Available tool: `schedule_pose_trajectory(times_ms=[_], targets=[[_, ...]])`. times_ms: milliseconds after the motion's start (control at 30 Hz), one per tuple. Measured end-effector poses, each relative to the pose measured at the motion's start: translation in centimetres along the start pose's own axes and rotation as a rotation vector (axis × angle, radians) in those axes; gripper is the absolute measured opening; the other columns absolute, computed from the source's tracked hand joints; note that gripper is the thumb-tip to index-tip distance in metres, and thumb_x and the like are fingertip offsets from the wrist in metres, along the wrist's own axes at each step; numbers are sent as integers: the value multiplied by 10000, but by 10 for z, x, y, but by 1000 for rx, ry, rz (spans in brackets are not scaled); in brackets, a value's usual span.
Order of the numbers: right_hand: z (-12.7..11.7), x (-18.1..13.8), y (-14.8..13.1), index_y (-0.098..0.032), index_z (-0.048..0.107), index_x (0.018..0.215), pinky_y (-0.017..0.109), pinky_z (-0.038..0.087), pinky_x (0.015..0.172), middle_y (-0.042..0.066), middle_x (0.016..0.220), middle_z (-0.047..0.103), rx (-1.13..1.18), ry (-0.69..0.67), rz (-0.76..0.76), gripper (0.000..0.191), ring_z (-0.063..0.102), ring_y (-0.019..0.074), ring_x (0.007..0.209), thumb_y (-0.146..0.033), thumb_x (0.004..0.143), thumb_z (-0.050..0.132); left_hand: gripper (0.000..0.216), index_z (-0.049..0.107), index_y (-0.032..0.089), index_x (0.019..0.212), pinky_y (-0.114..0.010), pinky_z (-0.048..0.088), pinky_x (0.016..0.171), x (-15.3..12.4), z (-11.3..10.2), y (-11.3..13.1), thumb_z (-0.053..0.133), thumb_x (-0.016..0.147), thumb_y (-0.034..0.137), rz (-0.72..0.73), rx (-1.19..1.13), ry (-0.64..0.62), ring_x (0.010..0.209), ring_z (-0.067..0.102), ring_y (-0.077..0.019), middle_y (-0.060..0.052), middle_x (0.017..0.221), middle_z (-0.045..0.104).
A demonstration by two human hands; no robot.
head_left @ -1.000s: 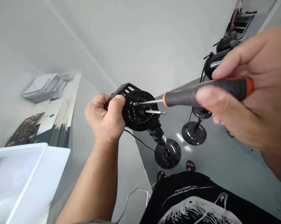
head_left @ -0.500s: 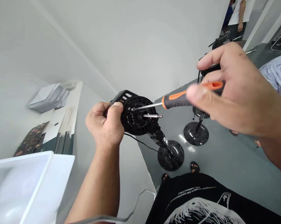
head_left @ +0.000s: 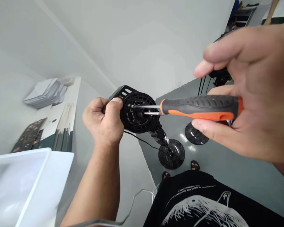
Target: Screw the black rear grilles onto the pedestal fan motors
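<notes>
My left hand (head_left: 106,121) is wrapped around the rim of a black fan motor housing (head_left: 142,126), thumb on its front. A bare metal shaft (head_left: 153,113) sticks out from the middle of the housing. In my right hand (head_left: 257,94) is a screwdriver (head_left: 201,105) with a grey and orange handle. Its butt rests against the palm, with the thumb below and the upper fingers lifted off the handle. The screwdriver's tip meets the housing left of the shaft; the screw head there is too small to make out.
Under the housing, a stand runs down to a round black base (head_left: 177,154) on the grey floor, with a black cable (head_left: 142,140) beside it. Another round base (head_left: 194,135) stands to the right. On the left are stacked papers (head_left: 45,94) and a white bin (head_left: 35,186).
My right hand has opened its fingers and shifted its hold toward the handle's end. The screwdriver's handle has turned and lies more level. Its tip stays at the same spot.
</notes>
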State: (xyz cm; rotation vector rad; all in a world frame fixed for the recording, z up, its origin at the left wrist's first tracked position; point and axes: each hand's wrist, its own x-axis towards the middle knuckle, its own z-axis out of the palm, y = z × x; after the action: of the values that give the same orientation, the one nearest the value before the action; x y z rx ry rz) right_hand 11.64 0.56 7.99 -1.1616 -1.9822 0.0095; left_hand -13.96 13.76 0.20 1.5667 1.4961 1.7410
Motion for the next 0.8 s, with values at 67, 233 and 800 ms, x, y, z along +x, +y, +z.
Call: schedule_pose_trajectory(times_ms=[67, 233, 800], targets=[[-1, 2, -2, -217, 532, 1240, 289, 654, 735, 57, 1379, 663, -29, 16, -7, 524, 699, 179, 1073, -241, 819, 842, 250, 509, 234, 493, -321, 297, 548, 0, 1, 1, 662, 599, 400, -9, -6, 3, 537, 392, -130, 49, 478, 407], [0, 14, 2, -229, 497, 1067, 467, 644, 774, 91, 1090, 706, -8, 125, 320, 383, 702, 226, 814, -516, 934, 711, 247, 522, 233, 514, -324, 302, 554, 0, 1, 1, 662, 603, 415, -23, 2, -5, 536, 392, -130, 51, 484, 411], [-10, 11, -3, -292, 557, 1160, 282, 625, 787, -18, 1255, 701, -42, -3, -26, 490, 687, 186, 1130, -228, 752, 822, 263, 469, 239, 495, -322, 269, 540, 2, 2, -5, 666, 617, 364, 45, -63, -8, 532, 358, -119, 58, 484, 373]])
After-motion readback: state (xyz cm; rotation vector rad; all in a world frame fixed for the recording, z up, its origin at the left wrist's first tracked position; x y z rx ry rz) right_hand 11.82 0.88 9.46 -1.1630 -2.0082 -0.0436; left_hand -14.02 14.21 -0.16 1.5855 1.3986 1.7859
